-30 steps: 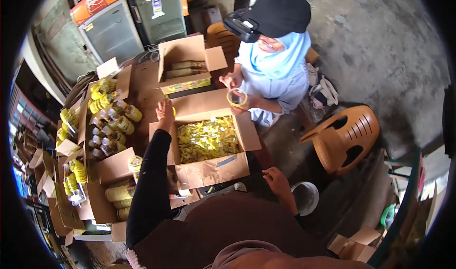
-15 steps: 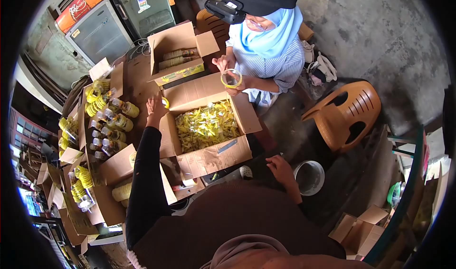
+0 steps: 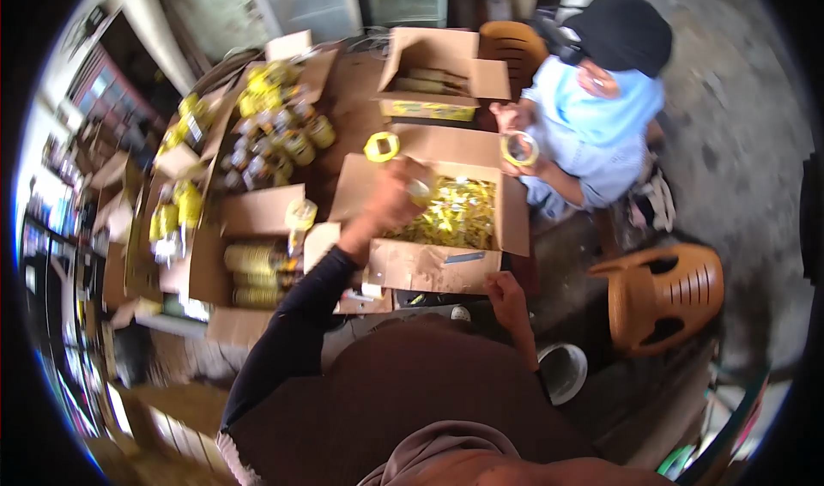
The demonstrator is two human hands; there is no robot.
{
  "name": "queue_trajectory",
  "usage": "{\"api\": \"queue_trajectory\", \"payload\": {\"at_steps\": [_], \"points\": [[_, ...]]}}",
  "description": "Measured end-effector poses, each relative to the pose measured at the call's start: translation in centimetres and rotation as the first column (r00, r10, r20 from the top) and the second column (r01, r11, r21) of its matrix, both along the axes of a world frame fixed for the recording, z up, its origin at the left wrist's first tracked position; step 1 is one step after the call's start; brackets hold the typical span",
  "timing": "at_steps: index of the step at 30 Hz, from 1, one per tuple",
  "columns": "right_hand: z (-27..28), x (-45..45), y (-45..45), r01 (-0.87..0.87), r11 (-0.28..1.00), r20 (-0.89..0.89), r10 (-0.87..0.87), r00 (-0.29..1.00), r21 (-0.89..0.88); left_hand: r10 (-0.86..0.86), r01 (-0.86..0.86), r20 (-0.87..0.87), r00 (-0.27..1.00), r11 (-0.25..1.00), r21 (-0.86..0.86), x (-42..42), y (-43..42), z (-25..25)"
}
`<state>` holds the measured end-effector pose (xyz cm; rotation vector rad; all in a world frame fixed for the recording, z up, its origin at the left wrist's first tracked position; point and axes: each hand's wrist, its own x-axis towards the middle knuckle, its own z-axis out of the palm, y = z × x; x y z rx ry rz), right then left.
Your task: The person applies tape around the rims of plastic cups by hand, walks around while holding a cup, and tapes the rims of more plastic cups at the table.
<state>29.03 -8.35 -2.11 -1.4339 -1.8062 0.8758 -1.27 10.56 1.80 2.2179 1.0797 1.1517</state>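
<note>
My left hand [image 3: 396,193] is over the left side of an open cardboard box [image 3: 412,263], its fingers curled and smeared by motion. A pale, clear, rounded thing [image 3: 420,192] shows at its fingertips, too blurred to name. Small yellow packets [image 3: 463,211] fill the box. Just behind my left hand, a yellow-rimmed round container [image 3: 382,147] stands on the table. My right hand [image 3: 510,304] is loosely closed beside the box's front right flap, with nothing visible in it.
Across the box, a person [image 3: 592,134] holds a clear yellow-rimmed container [image 3: 519,149]. Boxes of yellow-lidded jars [image 3: 266,147] stand left; another box [image 3: 429,108] is behind. An orange plastic chair [image 3: 661,301] and a bucket [image 3: 563,373] are on the right.
My left hand has moved right, from beside the yellow-rimmed container to over the packets. My right hand is now nearer the box flap. The whole view has shifted and turned.
</note>
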Motion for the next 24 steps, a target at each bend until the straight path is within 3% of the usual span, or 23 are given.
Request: {"api": "queue_trajectory", "payload": {"at_steps": [1,2,4,10,12,16,22,24], "points": [[0.5,-0.8,0.8,0.03,0.999,-0.076,-0.028,0.997,0.028,0.159,-0.082,-0.379,0.912,0.974,0.211,2.4,-4.0,1.2],[0.8,-1.6,1.5,0.068,0.996,-0.153,-0.06,0.986,0.052,0.116,-0.084,-0.372,0.921,0.991,0.1,4.4,-6.2,-0.3],[0.4,-2.5,2.9,0.049,0.998,-0.148,-0.041,0.988,0.05,0.006,-0.046,-0.471,0.882,0.996,-0.074,7.5,-10.0,0.1],[1.4,-4.1,5.5,0.001,0.999,-0.015,0.0,1.0,0.037,0.093,-0.128,-0.458,0.884,0.991,-0.045,9.3,-12.9,0.4],[1.5,-4.2,6.8,-0.039,0.986,0.251,-0.003,0.968,0.162,0.133,-0.145,-0.487,0.864,0.989,0.012,9.5,-13.3,0.2],[3.9,-4.7,8.3,-0.156,0.961,0.195,0.112,0.974,0.229,0.185,-0.179,-0.493,0.85,0.982,0.059,9.7,-13.2,1.0],[2.8,-3.1,10.9,-0.296,0.913,0.278,0.217,0.936,0.281,0.279,-0.39,-0.398,0.874,0.891,-0.232,9.7,-13.6,2.4],[3.3,-2.7,11.1,-0.375,0.879,0.265,0.302,0.916,0.294,0.305,-0.391,-0.336,0.891,0.892,-0.228,9.1,-13.6,1.4]]}}
